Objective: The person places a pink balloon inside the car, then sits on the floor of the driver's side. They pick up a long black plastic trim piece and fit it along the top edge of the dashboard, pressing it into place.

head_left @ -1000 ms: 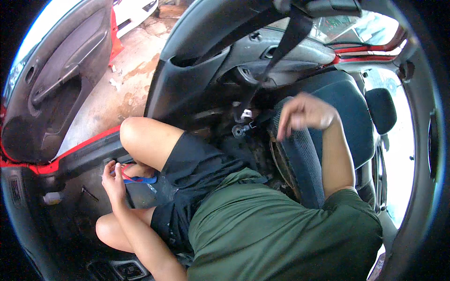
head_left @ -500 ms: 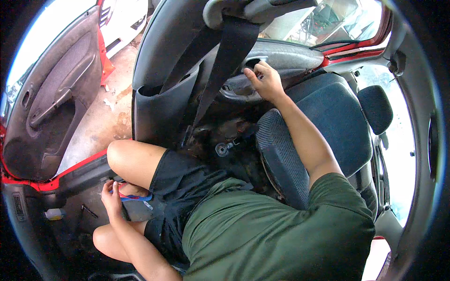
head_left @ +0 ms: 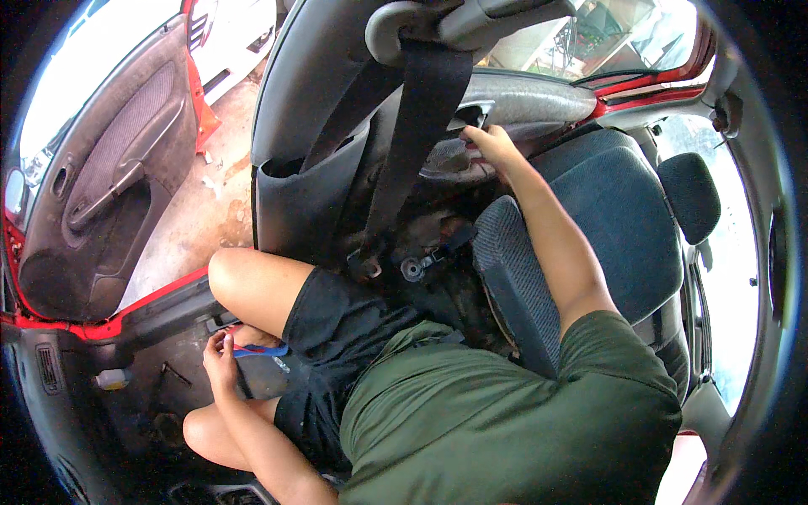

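My right hand [head_left: 492, 145] reaches out to the grey rear door panel [head_left: 539, 99], its thumb just below the recessed inner door handle [head_left: 473, 116]. The fingers are bent and partly hidden, so what they grip does not show. Low on the left, my left hand [head_left: 220, 362] hangs between my knees with its fingers curled. Beside its fingertips is a blue and red strap-like piece [head_left: 259, 349] at my foot; whatever the hand may hold is too small to make out.
A black seat belt [head_left: 425, 109] hangs down the pillar trim [head_left: 311, 198]. Behind my right arm stands a dark cloth rear seat [head_left: 598, 219]. An open front door [head_left: 126, 185] is at left. A seat belt buckle [head_left: 412, 268] and a dark tool [head_left: 177, 373] lie on the floor.
My right hand has turned and dropped slightly beneath the door handle, with more of its fingers now hidden. The whole view has shifted a little; my left hand stays by my foot.
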Demonstrator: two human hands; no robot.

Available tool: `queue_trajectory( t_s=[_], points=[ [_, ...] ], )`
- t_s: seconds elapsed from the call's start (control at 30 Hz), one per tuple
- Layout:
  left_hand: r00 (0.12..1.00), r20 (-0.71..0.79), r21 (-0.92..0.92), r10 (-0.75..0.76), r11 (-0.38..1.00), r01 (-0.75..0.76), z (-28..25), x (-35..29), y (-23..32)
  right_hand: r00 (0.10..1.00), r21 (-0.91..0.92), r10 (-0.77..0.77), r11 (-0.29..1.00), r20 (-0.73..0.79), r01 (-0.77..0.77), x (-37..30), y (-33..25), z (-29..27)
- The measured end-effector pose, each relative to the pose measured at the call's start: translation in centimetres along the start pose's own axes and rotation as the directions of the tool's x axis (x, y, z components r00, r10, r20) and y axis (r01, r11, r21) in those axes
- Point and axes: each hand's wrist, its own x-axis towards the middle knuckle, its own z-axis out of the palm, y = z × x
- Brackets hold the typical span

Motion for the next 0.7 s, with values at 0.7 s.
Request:
queue_trajectory(
  t_s=[0.7],
  points=[
    [0.996, 0.085, -0.034, -0.011, 0.999, 0.014, -0.9, -1.8, -1.4, 0.96, 0.355, -0.254, 0.914, 0.119, 0.197, 17.1, 2.8, -1.7]
  ],
)
